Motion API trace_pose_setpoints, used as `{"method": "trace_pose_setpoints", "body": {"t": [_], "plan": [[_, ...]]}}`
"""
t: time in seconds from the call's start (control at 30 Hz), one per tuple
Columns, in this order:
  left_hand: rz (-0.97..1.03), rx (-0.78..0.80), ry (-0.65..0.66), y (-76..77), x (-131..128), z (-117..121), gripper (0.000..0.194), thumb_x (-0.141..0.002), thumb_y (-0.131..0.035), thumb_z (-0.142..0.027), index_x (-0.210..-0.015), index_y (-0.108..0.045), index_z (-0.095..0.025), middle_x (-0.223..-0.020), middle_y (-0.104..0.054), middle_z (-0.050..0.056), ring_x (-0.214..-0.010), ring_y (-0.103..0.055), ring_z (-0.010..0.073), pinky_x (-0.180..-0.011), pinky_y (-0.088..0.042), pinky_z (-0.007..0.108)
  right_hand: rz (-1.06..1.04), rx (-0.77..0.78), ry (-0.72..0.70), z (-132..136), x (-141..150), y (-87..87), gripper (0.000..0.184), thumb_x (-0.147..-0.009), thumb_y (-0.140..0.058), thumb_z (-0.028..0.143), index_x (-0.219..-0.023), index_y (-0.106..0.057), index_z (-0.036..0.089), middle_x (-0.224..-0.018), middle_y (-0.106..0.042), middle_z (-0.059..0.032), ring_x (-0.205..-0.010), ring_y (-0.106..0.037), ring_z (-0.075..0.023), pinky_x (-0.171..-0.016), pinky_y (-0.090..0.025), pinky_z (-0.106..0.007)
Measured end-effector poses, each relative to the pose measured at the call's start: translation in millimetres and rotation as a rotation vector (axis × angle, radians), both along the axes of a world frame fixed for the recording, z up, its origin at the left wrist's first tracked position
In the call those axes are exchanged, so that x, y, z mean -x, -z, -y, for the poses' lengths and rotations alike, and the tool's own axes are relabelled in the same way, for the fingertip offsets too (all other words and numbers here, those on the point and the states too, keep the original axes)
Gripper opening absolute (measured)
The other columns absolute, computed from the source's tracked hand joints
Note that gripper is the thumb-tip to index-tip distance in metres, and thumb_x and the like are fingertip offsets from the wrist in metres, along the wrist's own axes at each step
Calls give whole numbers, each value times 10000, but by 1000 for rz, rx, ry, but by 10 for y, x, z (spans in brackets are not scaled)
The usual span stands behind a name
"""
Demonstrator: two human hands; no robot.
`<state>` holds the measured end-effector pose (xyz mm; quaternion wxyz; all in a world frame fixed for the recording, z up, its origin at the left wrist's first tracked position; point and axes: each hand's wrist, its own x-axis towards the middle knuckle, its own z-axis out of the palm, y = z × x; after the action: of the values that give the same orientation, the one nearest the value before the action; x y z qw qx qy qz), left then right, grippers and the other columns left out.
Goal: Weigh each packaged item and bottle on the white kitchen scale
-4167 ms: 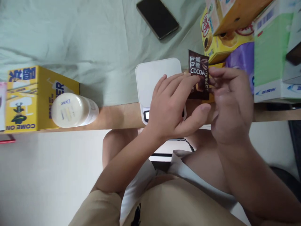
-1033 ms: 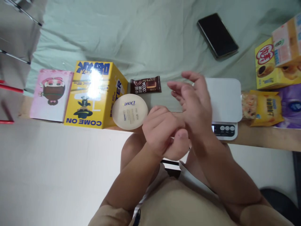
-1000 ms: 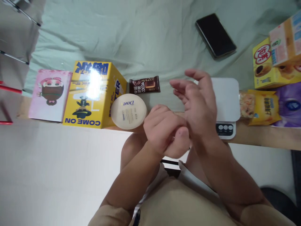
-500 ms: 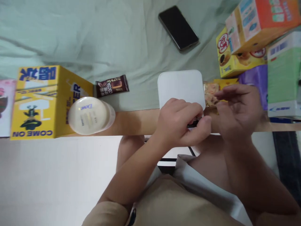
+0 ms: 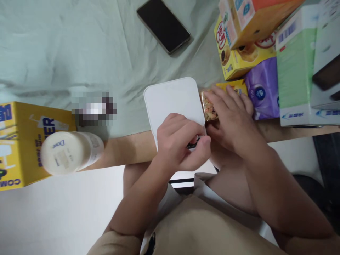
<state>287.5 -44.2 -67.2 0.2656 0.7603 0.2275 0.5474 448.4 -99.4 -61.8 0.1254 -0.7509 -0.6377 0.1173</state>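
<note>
My left hand (image 5: 183, 141) is closed in a fist around a small black thing (image 5: 193, 142); only a bit of it shows between the fingers, too little to name. That fist sits over the near edge of a white, rounded-square lid-like panel (image 5: 172, 101). To its right, my right hand (image 5: 231, 113) lies palm down with fingers stretched out, over a clear-wrapped snack packet (image 5: 209, 108). Part of the packet is hidden under the fingers. Just beyond the fingertips is a yellow packet (image 5: 235, 85), with a purple packet (image 5: 262, 90) beside it.
A black phone (image 5: 164, 25) lies on the green cloth (image 5: 106, 46). Yellow (image 5: 247, 58), orange (image 5: 261, 21) and green-white boxes (image 5: 296, 71) stand at right. At left are a yellow carton (image 5: 29, 141), a Dove tub (image 5: 70, 152) and a blurred-out small item (image 5: 94, 108).
My right hand has come down and leftward onto the snack packet, its fingers now spread. My left hand keeps its fist. The whole view has shifted, so objects sit further left.
</note>
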Motion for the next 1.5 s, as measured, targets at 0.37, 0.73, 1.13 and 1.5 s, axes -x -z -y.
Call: {"method": "trace_pose_setpoints", "body": {"t": [0.37, 0.73, 1.13, 1.5], "plan": [[-50, -55, 16, -78, 238, -3, 196, -967, -536, -228, -774, -507, -237, -529, -509, -55, -473, -449, 116, -517, -377, 339, -163, -289, 109, 22, -121, -7, 843, -673, -752, 143, -1480, -562, 293, -1414, -556, -145, -1414, -557, -368, -1287, -445, -613], [-150, -78, -111, 80, 612, -320, 321, -1120, -458, -478, -1053, -639, -222, -941, -691, 34, -898, -660, 181, -766, -503, 385, -327, -370, -161, -163, 620, -279, 669, -779, -667, 212, -1428, -538, 306, -1579, -558, -77, -1525, -525, -291, -1322, -453, -547], [-202, 64, -240, 124, 862, -368, 375, -1094, -490, -538, -895, -673, -277, -885, -730, 15, -885, -664, 214, -782, -495, 437, -301, -531, -36, -91, 224, -39, 568, -779, -558, 154, -1323, -612, 310, -1396, -709, -58, -1358, -662, -263, -1208, -545, -543], [-180, 65, -227, 110, 830, -373, 376, -1088, -505, -542, -884, -672, -274, -862, -734, 16, -860, -674, 201, -745, -502, 428, -450, -552, 17, -117, 254, 70, 557, -772, -530, 126, -1306, -635, 243, -1298, -731, -71, -1268, -702, -247, -1150, -567, -517]]}}
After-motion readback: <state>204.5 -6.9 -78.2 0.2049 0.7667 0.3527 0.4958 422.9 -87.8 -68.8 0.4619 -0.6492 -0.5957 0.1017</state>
